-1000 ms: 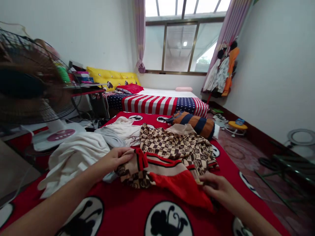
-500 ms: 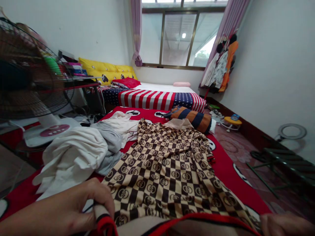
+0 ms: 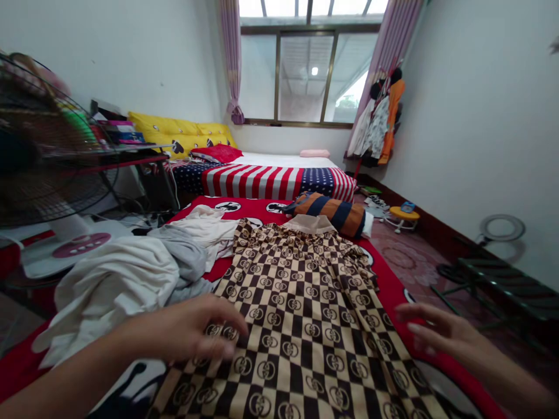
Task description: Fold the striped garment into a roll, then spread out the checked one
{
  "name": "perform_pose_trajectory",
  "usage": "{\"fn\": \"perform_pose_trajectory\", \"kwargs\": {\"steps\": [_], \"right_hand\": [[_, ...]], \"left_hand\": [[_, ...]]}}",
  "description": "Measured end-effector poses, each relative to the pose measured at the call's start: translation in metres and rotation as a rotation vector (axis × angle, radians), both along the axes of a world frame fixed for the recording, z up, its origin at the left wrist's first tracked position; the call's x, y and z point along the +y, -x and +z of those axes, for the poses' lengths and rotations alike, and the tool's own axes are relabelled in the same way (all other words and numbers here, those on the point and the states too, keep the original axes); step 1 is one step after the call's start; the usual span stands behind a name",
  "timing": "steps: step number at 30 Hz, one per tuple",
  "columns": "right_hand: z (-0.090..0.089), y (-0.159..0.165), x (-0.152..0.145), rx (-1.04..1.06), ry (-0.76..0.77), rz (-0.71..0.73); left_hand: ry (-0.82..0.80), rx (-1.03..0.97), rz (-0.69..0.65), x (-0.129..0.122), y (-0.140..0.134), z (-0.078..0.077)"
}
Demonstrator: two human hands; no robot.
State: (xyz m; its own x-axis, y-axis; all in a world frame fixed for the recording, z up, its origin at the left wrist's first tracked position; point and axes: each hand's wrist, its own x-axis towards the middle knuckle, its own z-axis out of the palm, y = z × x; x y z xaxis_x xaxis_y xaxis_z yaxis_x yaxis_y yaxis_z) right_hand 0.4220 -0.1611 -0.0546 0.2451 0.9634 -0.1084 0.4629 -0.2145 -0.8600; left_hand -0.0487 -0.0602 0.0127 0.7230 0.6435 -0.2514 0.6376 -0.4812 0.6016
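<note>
Now both hands (image 3: 187, 331) (image 3: 441, 334) flatten checkered garment (image 3: 305, 331).

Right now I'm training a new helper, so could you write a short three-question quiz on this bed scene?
1. True or false: the left hand grips a red collar.
2. Which lies just left of the checkered garment? A. white and grey clothes B. striped bolster C. a green towel
3. Fill in: the right hand is spread open near the garment's ____ edge.

Key
1. False; it rests open on the checkered cloth, gripping nothing.
2. A
3. right
</note>
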Motion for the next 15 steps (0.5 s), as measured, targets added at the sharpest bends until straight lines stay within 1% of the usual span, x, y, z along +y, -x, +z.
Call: {"fn": "perform_pose_trajectory", "kwargs": {"steps": [1, 2, 4, 6, 8, 10, 12, 15], "right_hand": [[-0.001, 0.002, 0.019, 0.011, -0.029, -0.045], [-0.003, 0.004, 0.037, -0.001, -0.055, -0.104], [-0.010, 0.010, 0.067, -0.067, -0.057, -0.180], [-0.015, 0.017, 0.090, -0.171, -0.038, -0.181], [-0.019, 0.027, 0.104, -0.298, -0.057, -0.147], [-0.021, 0.037, 0.110, -0.404, -0.100, -0.107], [-0.022, 0.044, 0.110, -0.450, -0.139, -0.076], [-0.021, 0.039, 0.102, -0.371, -0.156, -0.029]], "left_hand": [[-0.069, -0.069, 0.025, 0.021, -0.015, -0.002], [-0.178, -0.126, 0.066, 0.043, -0.029, -0.008], [-0.446, -0.153, 0.148, 0.089, -0.051, -0.027], [-0.657, -0.114, 0.248, 0.129, -0.066, -0.048], [-0.783, -0.015, 0.346, 0.159, -0.076, -0.062], [-0.827, 0.064, 0.403, 0.177, -0.083, -0.068], [-0.817, 0.100, 0.411, 0.186, -0.086, -0.069], [-0.783, 0.133, 0.375, 0.188, -0.084, -0.064]]}}
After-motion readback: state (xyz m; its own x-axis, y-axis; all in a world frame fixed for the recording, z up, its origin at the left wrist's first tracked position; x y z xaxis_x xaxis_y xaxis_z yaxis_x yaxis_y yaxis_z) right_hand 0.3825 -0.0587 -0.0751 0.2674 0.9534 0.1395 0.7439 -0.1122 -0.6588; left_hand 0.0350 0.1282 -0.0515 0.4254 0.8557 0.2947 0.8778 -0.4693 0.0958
